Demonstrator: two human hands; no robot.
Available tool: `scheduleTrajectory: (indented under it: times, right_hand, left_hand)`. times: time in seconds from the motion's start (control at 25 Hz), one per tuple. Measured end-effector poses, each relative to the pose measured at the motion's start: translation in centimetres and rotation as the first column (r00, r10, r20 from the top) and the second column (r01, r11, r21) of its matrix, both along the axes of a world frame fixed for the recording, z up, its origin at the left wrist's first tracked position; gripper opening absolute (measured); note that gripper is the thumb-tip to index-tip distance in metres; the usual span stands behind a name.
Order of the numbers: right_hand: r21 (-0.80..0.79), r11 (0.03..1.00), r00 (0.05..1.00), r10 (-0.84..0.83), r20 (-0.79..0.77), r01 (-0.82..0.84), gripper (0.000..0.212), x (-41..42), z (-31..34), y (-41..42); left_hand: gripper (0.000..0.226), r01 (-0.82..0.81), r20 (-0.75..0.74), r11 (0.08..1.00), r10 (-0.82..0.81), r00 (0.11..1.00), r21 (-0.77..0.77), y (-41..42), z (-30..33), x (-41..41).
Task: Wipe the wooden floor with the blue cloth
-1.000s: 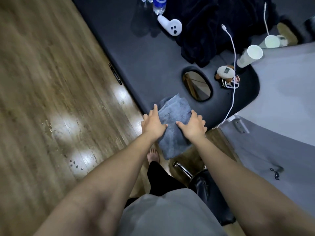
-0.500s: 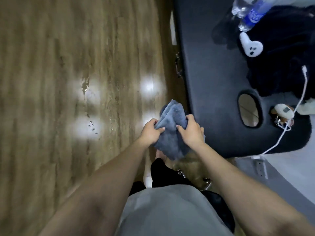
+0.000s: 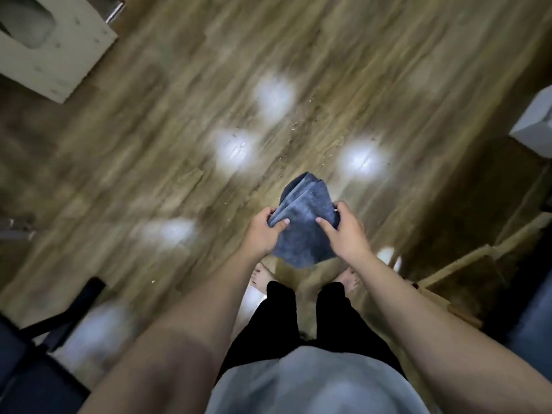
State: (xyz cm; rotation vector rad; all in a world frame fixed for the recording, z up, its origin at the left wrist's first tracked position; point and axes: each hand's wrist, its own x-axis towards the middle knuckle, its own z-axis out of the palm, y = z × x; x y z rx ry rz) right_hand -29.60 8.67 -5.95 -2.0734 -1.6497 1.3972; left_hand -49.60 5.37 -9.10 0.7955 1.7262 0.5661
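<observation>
Standing, bare feet (image 3: 348, 281) on wooden floor (image 3: 155, 150). Left hand (image 3: 264, 231) and right hand (image 3: 343, 231) each pinch a side of the folded blue cloth (image 3: 304, 216), held in air above the floor. Beyond: scattered droplets (image 3: 294, 130), light reflections, white box (image 3: 56, 46) far left.

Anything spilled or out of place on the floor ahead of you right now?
Yes: small droplets or specks are scattered across the wooden floor between the bright light reflections, ahead of the blue cloth. Motion blur hides what they are.
</observation>
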Motion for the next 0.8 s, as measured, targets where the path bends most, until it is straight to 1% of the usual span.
scheduleTrajectory:
  times: [0.12,0.28,0.4,0.52,0.72,0.8]
  right_hand:
    - [-0.046,0.998,0.998,0.043,-0.046,-0.045,0.029,-5.3,-3.9,0.4]
    - [-0.095,0.990,0.992,0.098,-0.080,-0.105,0.026,-10.3,-10.7,-0.4]
    - [-0.146,0.980,0.990,0.123,-0.075,-0.133,0.025,-11.5,-14.9,-1.2]
    - [-0.180,0.961,0.977,0.200,-0.077,-0.211,0.025,-11.4,-19.1,-1.2]
    - [-0.168,0.931,0.946,0.310,-0.097,-0.323,0.020,-10.8,-26.0,-0.6]
    - [-0.170,0.921,0.936,0.343,-0.074,-0.351,0.022,-10.9,-28.8,-0.6]
  left_hand:
    - [0.022,-0.081,0.007,0.997,0.081,0.997,-0.019,-1.5,-2.6,-5.6]
    - [0.023,-0.174,-0.008,0.983,0.173,0.985,-0.064,-4.0,-9.1,-10.0]
    - [0.021,-0.244,-0.021,0.963,0.243,0.970,-0.111,-5.7,-13.0,-10.5]
    - [0.016,-0.295,-0.027,0.944,0.294,0.955,-0.147,-7.3,-17.0,-10.0]
    - [0.011,-0.363,-0.040,0.917,0.362,0.931,-0.164,-9.1,-23.6,-8.7]
    - [0.013,-0.387,-0.051,0.906,0.384,0.922,-0.174,-9.5,-26.4,-8.6]
